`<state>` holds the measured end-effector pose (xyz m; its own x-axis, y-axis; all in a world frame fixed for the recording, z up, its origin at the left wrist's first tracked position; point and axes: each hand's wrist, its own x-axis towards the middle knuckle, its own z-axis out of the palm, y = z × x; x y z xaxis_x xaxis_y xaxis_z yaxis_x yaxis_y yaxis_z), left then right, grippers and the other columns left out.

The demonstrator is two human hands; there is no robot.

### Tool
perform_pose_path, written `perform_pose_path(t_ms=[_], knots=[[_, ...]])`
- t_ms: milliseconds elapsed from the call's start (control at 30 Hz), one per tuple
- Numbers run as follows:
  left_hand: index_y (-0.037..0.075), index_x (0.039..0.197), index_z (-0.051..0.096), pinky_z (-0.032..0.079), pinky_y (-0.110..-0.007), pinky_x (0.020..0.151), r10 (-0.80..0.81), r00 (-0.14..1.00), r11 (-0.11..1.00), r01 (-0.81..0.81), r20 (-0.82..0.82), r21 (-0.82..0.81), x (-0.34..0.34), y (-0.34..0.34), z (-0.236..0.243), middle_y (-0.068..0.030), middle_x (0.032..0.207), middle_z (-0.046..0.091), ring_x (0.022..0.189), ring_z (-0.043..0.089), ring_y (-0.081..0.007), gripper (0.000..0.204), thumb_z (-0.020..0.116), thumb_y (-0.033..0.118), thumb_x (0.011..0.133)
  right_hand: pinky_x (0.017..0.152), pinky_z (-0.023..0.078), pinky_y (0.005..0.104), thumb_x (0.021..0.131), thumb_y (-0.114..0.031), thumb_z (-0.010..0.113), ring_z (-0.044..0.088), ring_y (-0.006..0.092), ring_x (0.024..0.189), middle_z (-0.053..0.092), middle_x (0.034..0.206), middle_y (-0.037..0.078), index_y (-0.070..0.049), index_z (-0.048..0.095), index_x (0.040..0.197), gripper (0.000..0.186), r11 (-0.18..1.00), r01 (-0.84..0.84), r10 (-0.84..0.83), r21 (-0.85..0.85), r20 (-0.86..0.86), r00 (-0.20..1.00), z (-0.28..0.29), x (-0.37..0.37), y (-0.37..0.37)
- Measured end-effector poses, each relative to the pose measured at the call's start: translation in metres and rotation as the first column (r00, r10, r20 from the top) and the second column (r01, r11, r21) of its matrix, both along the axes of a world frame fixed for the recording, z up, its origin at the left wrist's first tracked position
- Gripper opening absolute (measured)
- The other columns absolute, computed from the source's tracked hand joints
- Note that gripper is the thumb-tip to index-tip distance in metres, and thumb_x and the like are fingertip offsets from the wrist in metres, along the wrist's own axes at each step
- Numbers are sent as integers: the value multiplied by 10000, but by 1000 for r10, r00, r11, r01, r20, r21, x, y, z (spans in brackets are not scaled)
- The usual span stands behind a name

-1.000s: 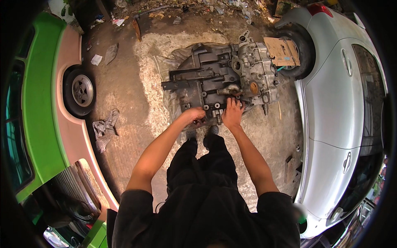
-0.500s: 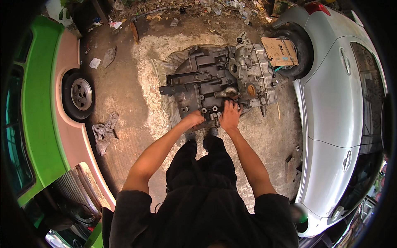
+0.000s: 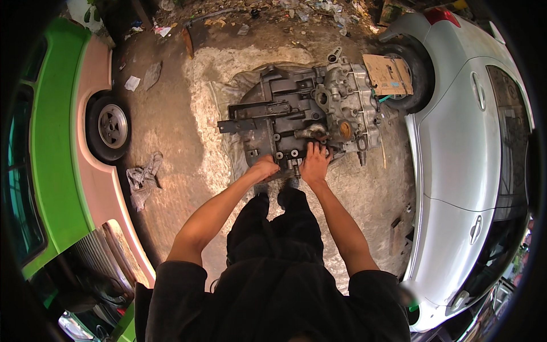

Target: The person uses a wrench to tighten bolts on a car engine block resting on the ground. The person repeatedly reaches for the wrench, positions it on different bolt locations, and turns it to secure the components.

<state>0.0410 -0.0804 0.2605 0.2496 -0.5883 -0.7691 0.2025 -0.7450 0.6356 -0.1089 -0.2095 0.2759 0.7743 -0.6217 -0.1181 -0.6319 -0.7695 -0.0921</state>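
A large, dark grey engine assembly [image 3: 296, 111], with lighter metal housings and an orange-brown round part [image 3: 344, 131] on its right, lies on a crumpled grey sheet [image 3: 222, 97] in the head view. My left hand [image 3: 263, 169] is curled on its near edge, left of two round bushings, fingertips partly hidden. My right hand [image 3: 314, 165] grips the same edge further right, beside the bushings, fingers bent over the metal. My feet stand just below the assembly, partly hidden by it.
A green-and-pink vehicle [image 3: 60, 131] stands at left, a silver car [image 3: 456, 159] at right, with cardboard [image 3: 386, 74] against its wheel. A rag [image 3: 143, 179] and paper scrap [image 3: 131, 83] lie on the concrete at left. Litter [image 3: 296, 14] lines the far edge.
The engine assembly, with both my hands on it, appears slightly lower and further left in the view, toward my body. Both hands keep their grip.
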Motion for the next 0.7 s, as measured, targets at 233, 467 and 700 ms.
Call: perform_pose_path(t_ms=[233, 467, 700], knots=[[-221, 1168, 422, 436, -353, 445, -61, 974, 995, 40, 217, 97, -3, -4, 5, -155, 614, 577, 526, 585, -227, 583, 668, 69, 726, 1106, 182, 595, 750, -184, 668, 401, 328, 1240, 439, 1318, 139, -71, 393, 1276, 604, 1000, 7, -8, -9, -39, 999, 0, 2, 0], [-248, 1377, 119, 490, -370, 470, 69, 933, 997, -72, 352, -5, -23, 6, 10, -262, 777, 637, 618, 663, -298, 864, 609, 3, 711, 1100, 185, 601, 743, -184, 669, 403, 325, 1232, 445, 1302, 139, -75, 400, 1286, 616, 1000, 3, -3, 0, -20, 1000, -2, 1, -1], [-189, 1439, 16, 464, -353, 481, 27, 948, 1000, -30, 317, 7, -25, 5, 8, -223, 816, 633, 615, 621, -245, 903, 560, 31, 752, 1105, 185, 597, 754, -170, 629, 400, 346, 1240, 450, 1321, 163, -45, 416, 1287, 587, 1000, -2, 2, -17, 29, 1000, -3, -2, 0]])
